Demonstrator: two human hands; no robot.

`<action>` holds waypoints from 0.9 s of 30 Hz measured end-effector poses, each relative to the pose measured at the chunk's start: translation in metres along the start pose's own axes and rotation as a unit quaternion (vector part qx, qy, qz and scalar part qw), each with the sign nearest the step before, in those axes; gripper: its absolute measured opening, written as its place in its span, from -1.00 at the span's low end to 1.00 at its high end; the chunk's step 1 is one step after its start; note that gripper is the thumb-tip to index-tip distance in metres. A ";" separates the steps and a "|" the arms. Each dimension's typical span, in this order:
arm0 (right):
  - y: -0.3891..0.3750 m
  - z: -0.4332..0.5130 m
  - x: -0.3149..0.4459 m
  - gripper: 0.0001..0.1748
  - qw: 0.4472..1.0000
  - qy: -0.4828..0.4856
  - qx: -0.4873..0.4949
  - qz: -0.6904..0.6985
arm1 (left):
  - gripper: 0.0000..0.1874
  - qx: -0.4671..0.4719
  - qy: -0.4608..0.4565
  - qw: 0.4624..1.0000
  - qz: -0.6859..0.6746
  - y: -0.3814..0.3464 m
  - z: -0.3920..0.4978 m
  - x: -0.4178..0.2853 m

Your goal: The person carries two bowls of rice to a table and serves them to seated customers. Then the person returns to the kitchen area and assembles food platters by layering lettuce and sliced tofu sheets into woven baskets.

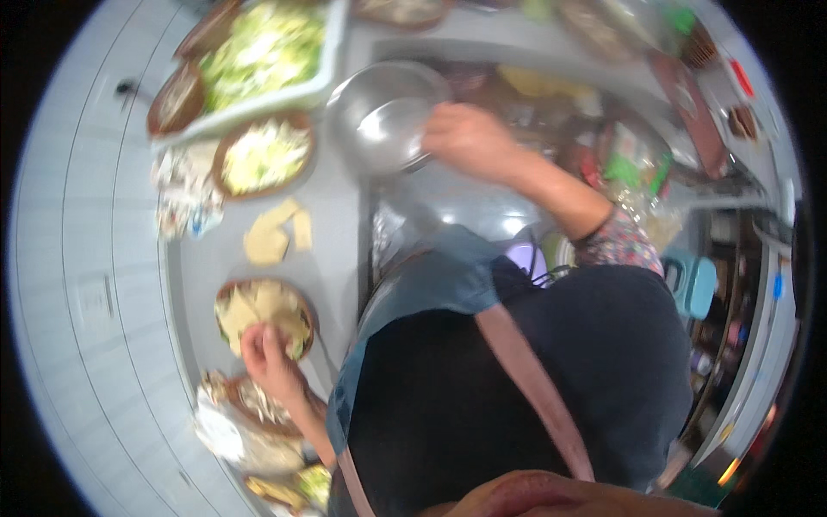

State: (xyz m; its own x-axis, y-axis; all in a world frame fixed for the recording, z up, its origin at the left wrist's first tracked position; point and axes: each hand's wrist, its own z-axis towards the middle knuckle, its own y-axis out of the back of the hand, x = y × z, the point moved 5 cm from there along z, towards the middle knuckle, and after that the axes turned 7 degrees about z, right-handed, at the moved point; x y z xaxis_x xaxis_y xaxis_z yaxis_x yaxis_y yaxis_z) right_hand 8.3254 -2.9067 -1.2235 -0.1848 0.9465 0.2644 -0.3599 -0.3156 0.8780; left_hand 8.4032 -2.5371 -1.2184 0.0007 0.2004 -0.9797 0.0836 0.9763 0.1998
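Note:
My right hand (466, 141) is closed at the right rim of a shiny metal bowl (378, 119); both are blurred. The bowl is beside the counter edge, above the sink area. At the lower left, my left hand (268, 352) hovers over or touches a brown oval dish (219, 294) with flat pale-yellow slices (265, 304) over some greens. Its thumb and fingers are curled together, and whether a slice is between them is not clear. Loose pale-yellow pieces (268, 239) lie on the grey counter (336, 245) above that dish.
A white tub (271, 106) of shredded cabbage (265, 48) and a brown dish of shredded cabbage (265, 158) stand at the upper left. A crumpled printed bag (184, 187) lies by the wall. Clear plastic packages (630, 161) are at the right; a teal container (694, 284) is lower down.

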 end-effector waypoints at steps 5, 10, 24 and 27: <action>0.004 -0.028 -0.019 -0.92 0.999 0.003 -0.014 -0.031 | -0.88 0.023 0.012 0.999 -0.033 0.001 -0.009 0.008; -0.031 -0.046 -0.046 -0.91 0.999 -0.039 -0.012 0.000 | -0.87 -0.015 0.014 0.999 -0.033 0.012 -0.020 0.011; -0.220 -0.090 -0.106 -0.80 0.975 -0.139 0.175 0.017 | -0.89 -0.018 0.048 0.997 0.056 -0.001 -0.023 -0.003; -0.263 -0.078 -0.102 -0.81 0.979 -0.107 0.171 0.038 | -0.91 -0.002 0.056 0.991 0.120 -0.008 -0.028 -0.001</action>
State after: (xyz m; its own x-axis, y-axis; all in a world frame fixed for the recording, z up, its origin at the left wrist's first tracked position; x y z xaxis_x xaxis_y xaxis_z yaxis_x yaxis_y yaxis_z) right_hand 8.3673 -2.9258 -1.5131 0.0104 0.9252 0.3793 -0.0183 -0.3791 0.9252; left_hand 8.3750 -2.5424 -1.2185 -0.0910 0.4340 -0.8963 0.0895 0.8999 0.4267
